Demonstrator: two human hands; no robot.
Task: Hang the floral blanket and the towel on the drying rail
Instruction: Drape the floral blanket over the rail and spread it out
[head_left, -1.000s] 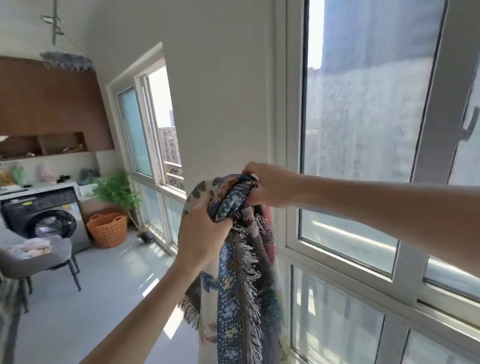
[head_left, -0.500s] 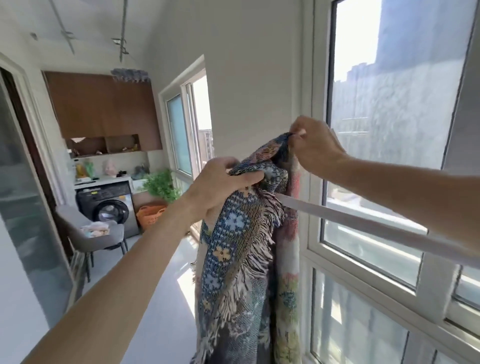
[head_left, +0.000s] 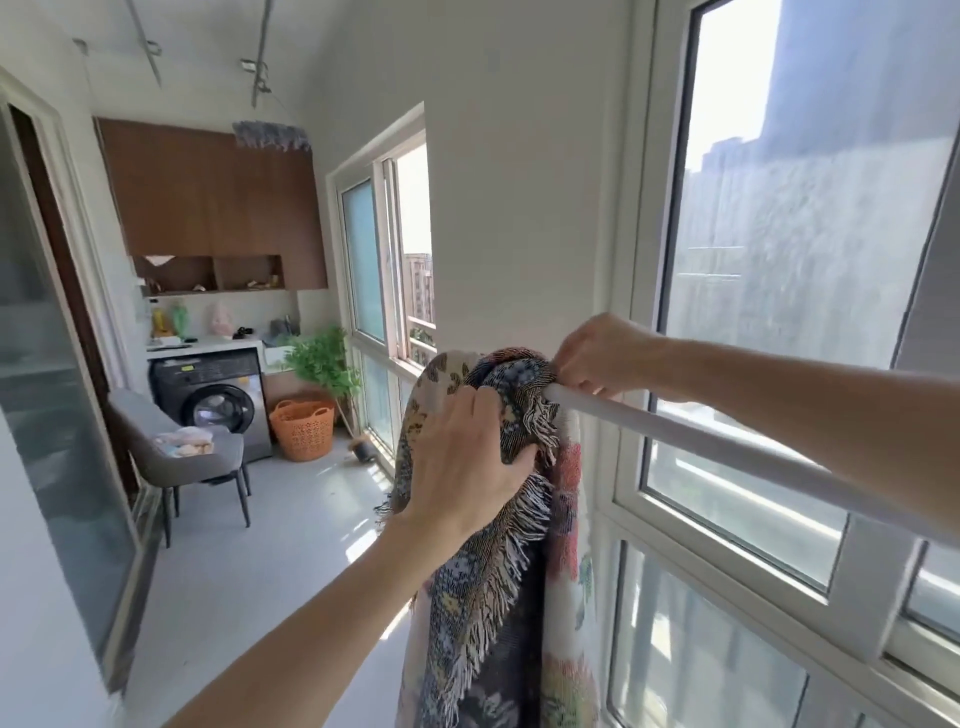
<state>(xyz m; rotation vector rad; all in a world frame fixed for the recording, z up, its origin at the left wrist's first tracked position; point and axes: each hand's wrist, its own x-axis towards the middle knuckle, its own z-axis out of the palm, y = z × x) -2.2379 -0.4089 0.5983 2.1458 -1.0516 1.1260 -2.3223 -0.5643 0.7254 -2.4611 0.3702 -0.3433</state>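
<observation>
- Left hand (head_left: 465, 457) grips a bunched fold of the blanket (head_left: 498, 597), fingers curled over the top of the cloth and thumb pressed in near the fringe.
- Right hand (head_left: 597, 358) pinches the blanket's top edge just above the rail (head_left: 727, 447), fingers curled down onto the cloth where it meets the bar.
- Blanket is draped over the far end of the rail, by the wall, and hangs down in long folds with its fringed edge facing the camera.
- Rail is a white bar running from the blanket toward the lower right, in front of the window (head_left: 779, 260).
- Farther left, a grey chair (head_left: 176, 457) holds a pale bundle of cloth (head_left: 184, 441); whether this is the towel I cannot tell.
- Behind the chair stand a washer (head_left: 208, 400), an orange basket (head_left: 301, 428) and a green plant (head_left: 322, 364).
</observation>
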